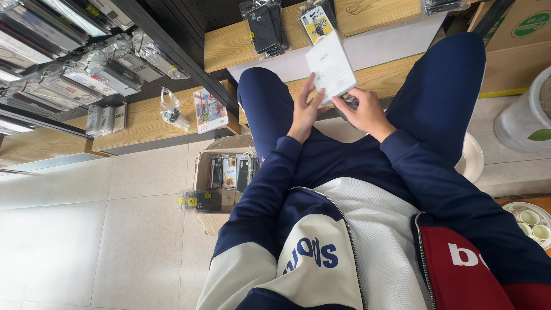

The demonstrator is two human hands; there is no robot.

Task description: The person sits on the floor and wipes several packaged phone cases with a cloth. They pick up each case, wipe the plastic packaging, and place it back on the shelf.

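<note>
Both hands hold a white flat package (331,66) above the lap: left hand (305,112) flat against its left edge, right hand (365,112) pinching its lower corner.

Bright even daylight, soft shadows, wide-angle edge distortion.

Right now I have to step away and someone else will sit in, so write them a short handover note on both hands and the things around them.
Left hand: fingers on the left edge of a white flat package, held up over the lap.
Right hand: grips the package's lower end; something dark shows under it, unclear what.
Nearby: cardboard box of packaged phone cases on the floor by the left knee; more packets on the wooden shelf.
Done: one package in hand.
Left: box holds several more.
</note>
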